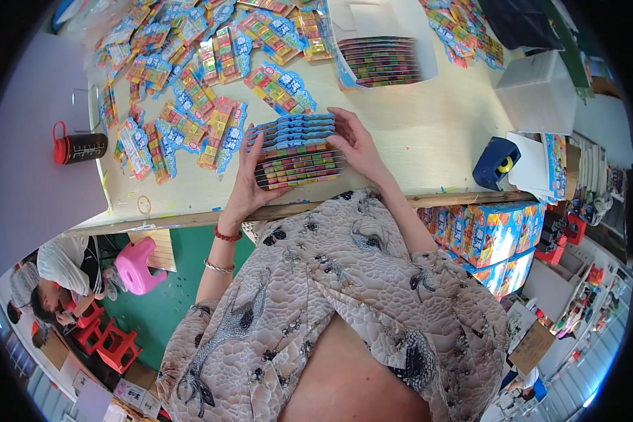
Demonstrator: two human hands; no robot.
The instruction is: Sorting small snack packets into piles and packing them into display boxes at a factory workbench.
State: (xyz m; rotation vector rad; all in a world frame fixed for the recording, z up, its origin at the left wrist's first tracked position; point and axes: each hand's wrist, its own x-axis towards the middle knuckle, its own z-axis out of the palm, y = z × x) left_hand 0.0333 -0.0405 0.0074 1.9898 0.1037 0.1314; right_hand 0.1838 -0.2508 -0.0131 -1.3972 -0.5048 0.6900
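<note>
A stack of colourful blister packs with blue scalloped card tops [295, 155] stands on edge near the table's front, between my two hands. My left hand [250, 176] wraps round its left side, fingers along the face and thumb underneath. On the other side, my right hand [356, 143] grips the upper right corner, fingers over the top edge. Just beyond the stack lies a single loose pack [281, 88]. A white open carton [429, 60] behind it holds a row of similar packs [378, 61].
Loose packs [190, 88] are strewn over the table's left and back. A tape dispenser [496, 163] and a clear plastic bin [538, 91] stand at right. A dark bottle with a red lid [81, 148] is at left. Printed boxes [489, 228] are stacked below right; a person [67, 274] sits at lower left.
</note>
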